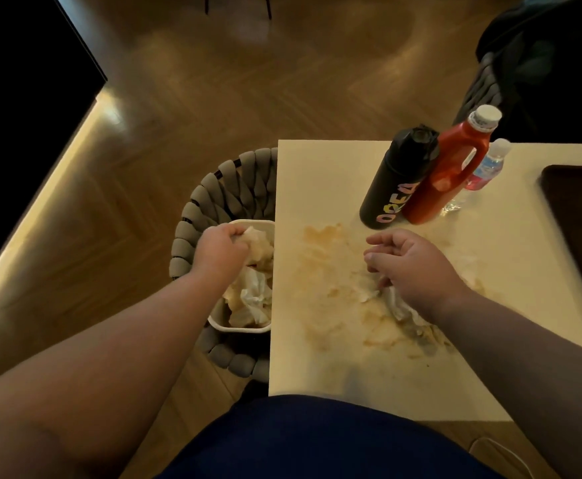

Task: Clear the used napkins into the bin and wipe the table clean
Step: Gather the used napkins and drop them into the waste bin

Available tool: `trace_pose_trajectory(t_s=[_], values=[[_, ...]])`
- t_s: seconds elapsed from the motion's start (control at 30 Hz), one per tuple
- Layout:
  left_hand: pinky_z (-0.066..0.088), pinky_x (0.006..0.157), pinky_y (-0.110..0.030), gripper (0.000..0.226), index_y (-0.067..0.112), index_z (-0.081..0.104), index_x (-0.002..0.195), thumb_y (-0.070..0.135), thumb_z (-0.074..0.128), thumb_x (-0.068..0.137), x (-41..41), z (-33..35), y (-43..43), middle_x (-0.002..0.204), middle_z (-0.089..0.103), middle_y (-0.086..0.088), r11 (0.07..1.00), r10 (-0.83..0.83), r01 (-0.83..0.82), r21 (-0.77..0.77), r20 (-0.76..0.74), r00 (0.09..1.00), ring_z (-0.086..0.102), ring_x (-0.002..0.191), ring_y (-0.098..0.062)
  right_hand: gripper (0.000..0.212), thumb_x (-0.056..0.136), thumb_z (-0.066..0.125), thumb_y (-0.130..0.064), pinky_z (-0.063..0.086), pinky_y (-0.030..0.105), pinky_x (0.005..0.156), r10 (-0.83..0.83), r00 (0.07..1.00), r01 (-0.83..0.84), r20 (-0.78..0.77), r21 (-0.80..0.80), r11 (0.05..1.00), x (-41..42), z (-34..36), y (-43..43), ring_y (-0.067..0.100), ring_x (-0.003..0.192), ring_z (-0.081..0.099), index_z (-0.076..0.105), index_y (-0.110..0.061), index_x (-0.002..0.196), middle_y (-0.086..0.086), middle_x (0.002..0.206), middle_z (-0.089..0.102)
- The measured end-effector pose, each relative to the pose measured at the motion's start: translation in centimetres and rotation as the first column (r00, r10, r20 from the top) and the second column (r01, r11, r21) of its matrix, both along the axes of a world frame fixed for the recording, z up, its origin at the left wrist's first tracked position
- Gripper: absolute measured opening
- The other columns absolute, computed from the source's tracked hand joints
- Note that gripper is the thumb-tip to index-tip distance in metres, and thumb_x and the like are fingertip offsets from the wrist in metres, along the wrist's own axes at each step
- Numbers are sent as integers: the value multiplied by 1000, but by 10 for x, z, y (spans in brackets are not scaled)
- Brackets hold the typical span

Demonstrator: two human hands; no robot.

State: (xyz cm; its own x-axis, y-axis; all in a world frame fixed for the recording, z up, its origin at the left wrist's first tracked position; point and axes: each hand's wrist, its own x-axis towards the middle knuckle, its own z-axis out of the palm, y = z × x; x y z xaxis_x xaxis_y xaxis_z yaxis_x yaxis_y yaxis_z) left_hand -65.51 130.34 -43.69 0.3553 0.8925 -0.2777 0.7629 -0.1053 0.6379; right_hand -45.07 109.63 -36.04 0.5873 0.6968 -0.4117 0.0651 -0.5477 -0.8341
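Note:
My left hand (221,249) reaches over the small white bin (237,327) and grips a crumpled napkin (259,244) at its top. More crumpled napkins (252,299) fill the bin. On the cream table (320,174), my right hand (408,262) rests with fingers curled loosely above a damp used napkin (400,307) that lies under the wrist; whether the fingers hold it I cannot tell. Brownish smears (324,267) spread across the table surface between my hands.
The bin stands inside a grey woven chair seat (213,198) left of the table. A black bottle (395,181), a red bottle (448,171) and a small clear water bottle (486,169) stand at the back. A dark tray (580,219) lies at the right edge.

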Motion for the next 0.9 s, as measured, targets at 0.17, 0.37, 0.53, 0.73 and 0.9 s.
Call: trace_pose_trajectory(t_s=[0.17,0.37,0.53,0.73,0.9], values=[[49,56,-23,63,29,32,158,19,58,101,5,-27,2,122,62,-6,980,-143,111,-164,-195,970,62,84,-13,23,94,67,-17,61,35,75,-125,992,126,31,-36,991,17,-13,-32,23,91,70,67,-24,116,1,99,74],[54,57,-29,62,26,35,156,17,58,99,26,-26,-3,115,61,-3,995,-73,63,-77,-129,989,66,79,-17,20,93,66,-15,60,39,73,-253,966,255,55,-41,966,38,-24,-71,24,90,69,68,-22,111,6,95,73],[60,83,-39,33,25,64,128,32,66,96,72,-7,-28,119,62,2,962,-242,234,144,40,970,64,96,-13,18,95,62,-12,53,25,57,-371,916,384,154,-64,921,60,-22,-111,17,64,60,68,-18,111,10,90,71],[55,94,-36,37,31,63,130,37,67,94,141,20,-92,120,59,7,781,-621,623,44,-54,782,62,104,-13,21,94,66,-19,56,39,70,-411,867,458,282,-123,880,81,-27,-159,20,82,65,72,-21,114,0,93,69],[45,109,-41,67,33,42,151,32,70,90,190,9,-141,149,46,0,529,-820,848,-6,-263,509,44,136,-24,21,94,66,-22,57,38,68,-396,863,460,314,-161,873,86,-35,-191,20,83,64,71,-22,115,-3,94,67]])
